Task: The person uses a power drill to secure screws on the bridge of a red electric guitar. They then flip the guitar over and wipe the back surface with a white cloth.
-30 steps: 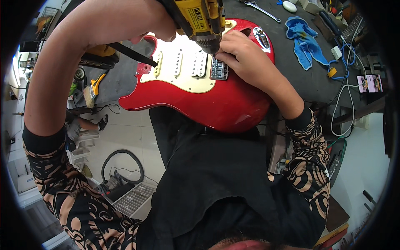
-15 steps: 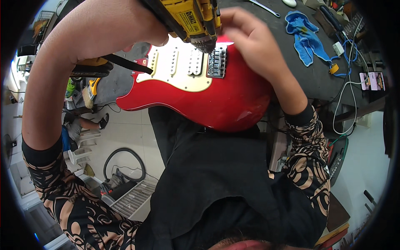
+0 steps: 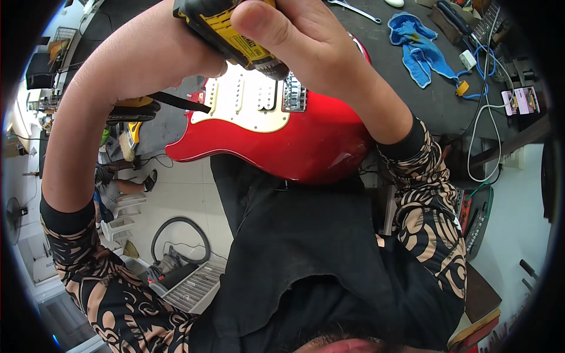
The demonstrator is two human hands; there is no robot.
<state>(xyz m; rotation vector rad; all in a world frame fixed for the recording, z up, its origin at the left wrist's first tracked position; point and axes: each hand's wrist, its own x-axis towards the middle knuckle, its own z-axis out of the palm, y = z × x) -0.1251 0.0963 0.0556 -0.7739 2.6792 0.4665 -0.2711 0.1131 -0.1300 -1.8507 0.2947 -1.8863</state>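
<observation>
A red electric guitar [image 3: 312,141] with a cream pickguard [image 3: 271,120] lies flat on the dark bench. My left hand [image 3: 197,53] is wrapped round a yellow and black power drill [image 3: 226,35]; the drill's battery end [image 3: 134,110] shows below my forearm with a black strap [image 3: 179,101]. The drill's chuck points down at the guitar's metal bridge [image 3: 295,97]; whether a bit touches it cannot be made out. My right hand [image 3: 300,41] closes against the drill body with its thumb across it, its other fingers mostly hidden.
A stained blue cloth [image 3: 418,50], a wrench [image 3: 356,10], cables [image 3: 488,117] and a lit phone [image 3: 521,101] lie on the right of the bench. A brush [image 3: 129,141] is at the left. Below are a black hose [image 3: 181,220] and another person's leg [image 3: 132,186].
My right hand has moved left and down from beyond the bridge onto the drill. The drill has shifted slightly left and tilted, and the view has moved a little.
</observation>
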